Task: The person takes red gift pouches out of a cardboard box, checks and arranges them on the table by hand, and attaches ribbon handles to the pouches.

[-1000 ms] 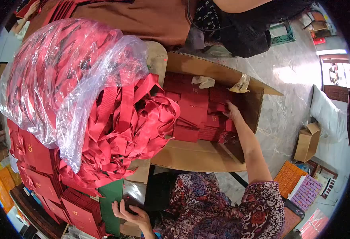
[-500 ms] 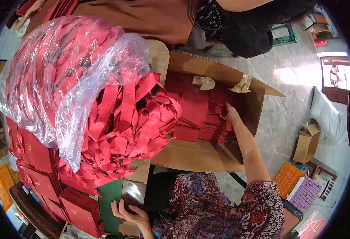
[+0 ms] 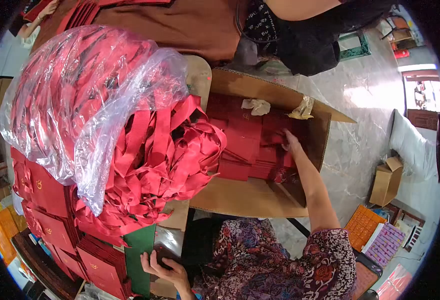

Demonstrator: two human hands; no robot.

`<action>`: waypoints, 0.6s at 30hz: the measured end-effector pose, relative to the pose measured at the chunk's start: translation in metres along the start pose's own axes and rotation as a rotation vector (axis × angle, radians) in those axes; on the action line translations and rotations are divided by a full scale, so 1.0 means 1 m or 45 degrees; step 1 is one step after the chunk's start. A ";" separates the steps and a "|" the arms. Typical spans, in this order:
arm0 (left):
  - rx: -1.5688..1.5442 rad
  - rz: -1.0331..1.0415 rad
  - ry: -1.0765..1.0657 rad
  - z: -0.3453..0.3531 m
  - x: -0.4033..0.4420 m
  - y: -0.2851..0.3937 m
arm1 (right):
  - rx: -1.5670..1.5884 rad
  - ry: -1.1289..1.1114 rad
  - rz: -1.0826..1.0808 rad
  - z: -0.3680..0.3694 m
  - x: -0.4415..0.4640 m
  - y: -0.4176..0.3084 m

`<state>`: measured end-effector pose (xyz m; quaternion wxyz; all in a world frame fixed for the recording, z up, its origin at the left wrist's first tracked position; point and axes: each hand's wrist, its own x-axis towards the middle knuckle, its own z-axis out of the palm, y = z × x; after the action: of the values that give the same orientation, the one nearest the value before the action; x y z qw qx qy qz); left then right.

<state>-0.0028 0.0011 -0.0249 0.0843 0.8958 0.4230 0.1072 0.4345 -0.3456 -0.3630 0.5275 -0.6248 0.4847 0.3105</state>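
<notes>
My right hand (image 3: 291, 142) reaches into an open cardboard box (image 3: 250, 195), its fingers on the red folders (image 3: 242, 135) stacked inside; the fingertips are partly lost against the red. My left hand (image 3: 165, 269) lies with fingers spread near the table edge, beside a dark object (image 3: 168, 251) and a green strip (image 3: 140, 257). Left of the box, a large clear plastic bag (image 3: 80, 100) spills red ribbons (image 3: 165, 155). Stacks of red folders with gold marks (image 3: 100, 265) stand below the bag. Crumpled paper (image 3: 256, 106) rests in the box.
A person in black clothing (image 3: 305, 45) is across the box. Another person's arm (image 3: 47, 11) shows at the top left, by a brown cloth (image 3: 180, 27). A small cardboard box (image 3: 386, 181) and orange and purple trays (image 3: 365, 227) are at the right.
My right hand stays in the box, its fingers shifting slightly among the folders, and some folders beneath it have changed position. My left hand has not visibly moved.
</notes>
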 end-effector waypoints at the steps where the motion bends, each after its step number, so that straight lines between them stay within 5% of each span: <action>1: -0.002 0.013 -0.006 -0.001 0.001 0.001 | -0.038 -0.071 -0.047 0.000 -0.005 -0.002; 5: -0.016 0.002 -0.029 -0.002 0.000 0.001 | -0.105 0.152 -0.042 0.015 -0.032 -0.013; 7: -0.021 0.015 -0.028 -0.001 0.000 -0.001 | -0.071 0.218 -0.249 0.019 -0.033 -0.011; 18: -0.037 0.029 0.021 0.000 0.001 0.001 | 0.025 -0.050 -0.275 -0.012 -0.023 0.004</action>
<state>-0.0015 0.0012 -0.0242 0.0928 0.8983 0.4118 0.1216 0.4219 -0.3503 -0.3412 0.5734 -0.6620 0.4071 0.2594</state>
